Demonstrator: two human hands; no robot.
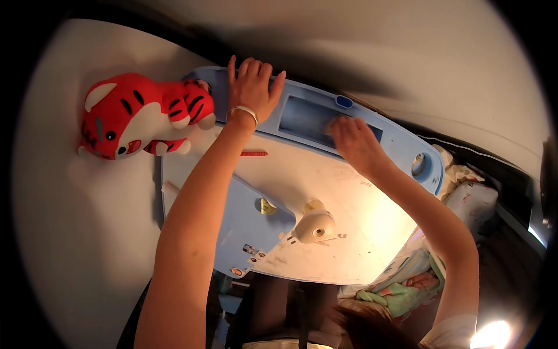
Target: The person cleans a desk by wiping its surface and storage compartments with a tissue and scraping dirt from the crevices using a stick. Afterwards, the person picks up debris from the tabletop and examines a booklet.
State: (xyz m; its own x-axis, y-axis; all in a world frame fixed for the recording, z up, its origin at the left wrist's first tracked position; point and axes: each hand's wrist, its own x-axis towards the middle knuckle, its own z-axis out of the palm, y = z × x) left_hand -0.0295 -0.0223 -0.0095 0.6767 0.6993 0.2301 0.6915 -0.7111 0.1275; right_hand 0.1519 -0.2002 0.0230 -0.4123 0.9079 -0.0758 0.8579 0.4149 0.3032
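My left hand (254, 87), a bangle at its wrist, rests with fingers apart on the blue back ledge (224, 87) of a small desk. My right hand (356, 142) reaches into the long sunken tray (302, 119) in that ledge. Its fingers are curled and slightly blurred at the tips; anything they hold is hidden. Left of my left hand lies a red plush tiger (136, 113) on its side. A thin red strip (254, 153) sits on the white desktop (279, 168) below the ledge, near my left forearm.
A cream rounded device (314, 225) stands mid-desktop. A blue panel (244, 215) with stickers covers the desktop's front left. The ledge's right end has a round holder (418, 164). Crumpled cloth (412, 291) lies beyond the right edge; a wall (407, 58) rises behind.
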